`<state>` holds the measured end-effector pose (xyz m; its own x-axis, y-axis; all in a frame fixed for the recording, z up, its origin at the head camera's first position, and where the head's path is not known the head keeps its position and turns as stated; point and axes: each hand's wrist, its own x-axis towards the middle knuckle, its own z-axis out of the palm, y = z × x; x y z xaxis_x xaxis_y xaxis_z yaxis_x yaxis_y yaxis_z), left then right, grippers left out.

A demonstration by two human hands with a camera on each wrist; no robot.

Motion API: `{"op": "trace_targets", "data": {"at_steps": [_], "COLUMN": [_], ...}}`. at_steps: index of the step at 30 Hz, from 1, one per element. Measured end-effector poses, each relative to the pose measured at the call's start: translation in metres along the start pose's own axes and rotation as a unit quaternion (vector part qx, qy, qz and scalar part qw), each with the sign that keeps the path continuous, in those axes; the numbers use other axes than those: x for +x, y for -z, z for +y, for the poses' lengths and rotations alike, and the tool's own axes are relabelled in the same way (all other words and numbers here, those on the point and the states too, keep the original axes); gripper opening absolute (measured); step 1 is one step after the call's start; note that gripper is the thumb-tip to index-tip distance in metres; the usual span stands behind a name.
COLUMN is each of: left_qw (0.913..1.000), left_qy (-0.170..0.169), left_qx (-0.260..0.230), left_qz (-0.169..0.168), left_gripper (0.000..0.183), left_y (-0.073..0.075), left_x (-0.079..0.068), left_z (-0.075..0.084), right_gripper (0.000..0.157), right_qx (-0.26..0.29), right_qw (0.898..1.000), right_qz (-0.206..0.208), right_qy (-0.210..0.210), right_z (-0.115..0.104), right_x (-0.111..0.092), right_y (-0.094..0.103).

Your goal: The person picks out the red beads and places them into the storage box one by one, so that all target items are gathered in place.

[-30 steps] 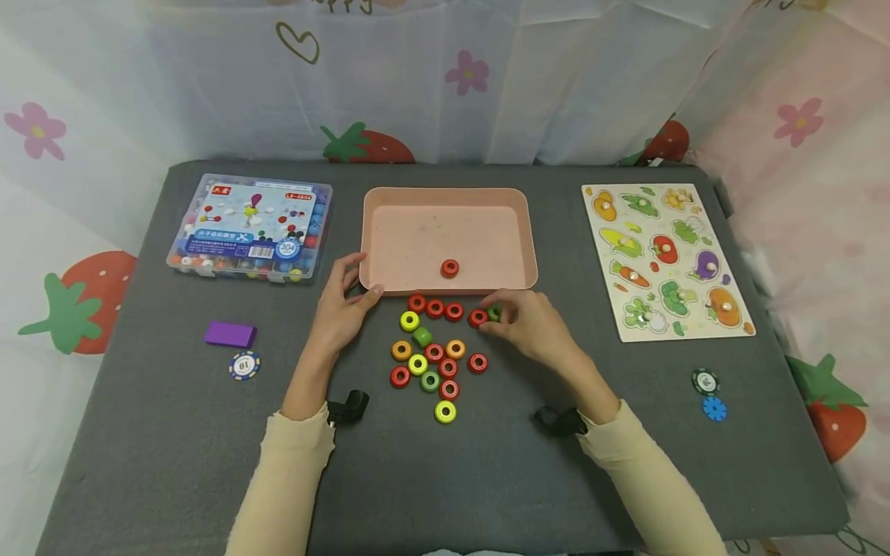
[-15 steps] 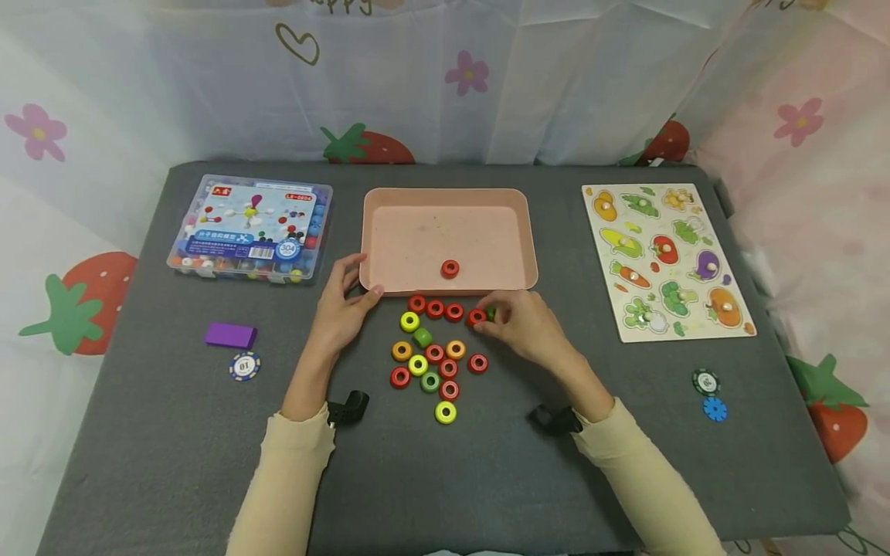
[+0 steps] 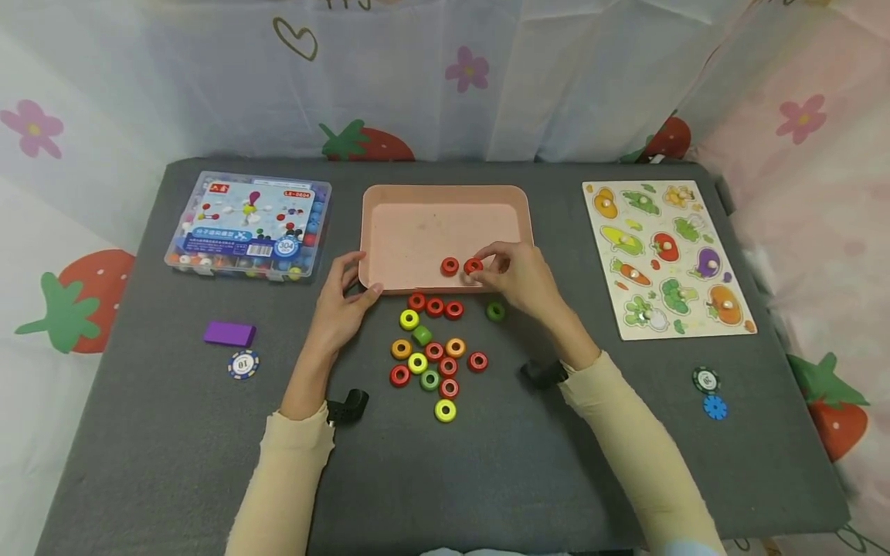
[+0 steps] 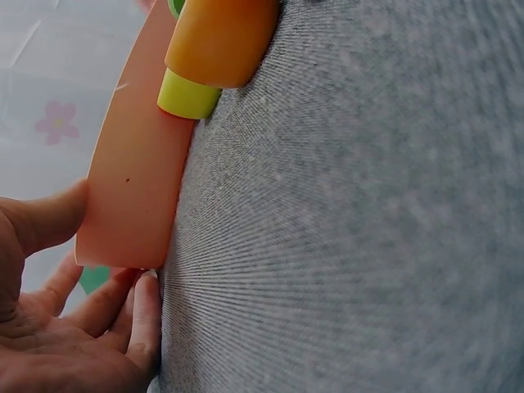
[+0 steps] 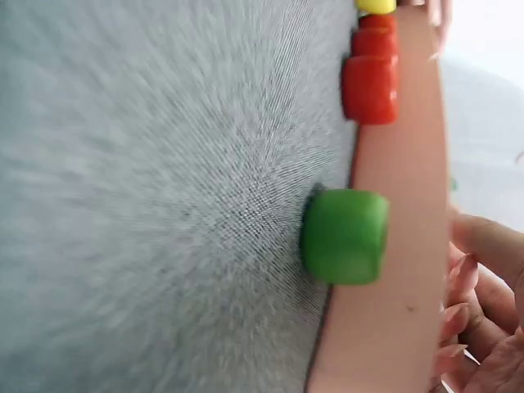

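The right hand (image 3: 523,279) pinches a small glossy red ring-shaped bead (image 3: 473,270) between thumb and fingertips, inside or just above a shallow pink rectangular tray (image 3: 410,232), beside a second red bead (image 3: 450,273). The left hand (image 3: 337,309) holds the tray's near left corner between thumb and fingers.

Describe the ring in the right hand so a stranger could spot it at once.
Find the shallow, pale pink rectangular tray. Over its front part, right of centre, the right hand pinches a glossy red ring. The matching red ring just left lies loose; only this one is held.
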<state>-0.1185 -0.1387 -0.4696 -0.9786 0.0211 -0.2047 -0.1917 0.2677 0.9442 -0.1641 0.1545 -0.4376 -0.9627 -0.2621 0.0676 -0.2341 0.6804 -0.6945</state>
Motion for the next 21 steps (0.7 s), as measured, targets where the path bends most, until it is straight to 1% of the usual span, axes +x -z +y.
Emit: {"op": "trace_targets", "data": {"at_steps": [3, 6, 13, 17, 21], "left_qw": [1.0000, 1.0000, 1.0000, 1.0000, 1.0000], "left_qy": [-0.002, 0.001, 0.010, 0.008, 0.008], "left_qx": [-0.003, -0.003, 0.000, 0.001, 0.003], "left_qz": [0.000, -0.002, 0.000, 0.000, 0.002], "left_gripper": [0.062, 0.062, 0.062, 0.062, 0.061], "left_y": [0.001, 0.002, 0.001, 0.001, 0.000], "left_x": [0.000, 0.001, 0.000, 0.000, 0.000], "left_z": [0.000, 0.000, 0.002, 0.001, 0.001], "right_gripper": [0.025, 0.023, 0.021, 0.021, 0.025], "right_qx": [-0.013, -0.020, -0.008, -0.007, -0.012], "right_qw": [0.999, 0.998, 0.999, 0.999, 0.998], "right_qz": [-0.022, -0.031, -0.029, -0.030, -0.035], "right_qy": [-0.024, -0.042, -0.031, -0.034, -0.044], "right_z": [0.000, 0.001, 0.003, 0.003, 0.004], "right_x": [0.012, 0.018, 0.022, 0.022, 0.020], "right_y": [-0.004, -0.009, -0.014, -0.015, -0.013]}}
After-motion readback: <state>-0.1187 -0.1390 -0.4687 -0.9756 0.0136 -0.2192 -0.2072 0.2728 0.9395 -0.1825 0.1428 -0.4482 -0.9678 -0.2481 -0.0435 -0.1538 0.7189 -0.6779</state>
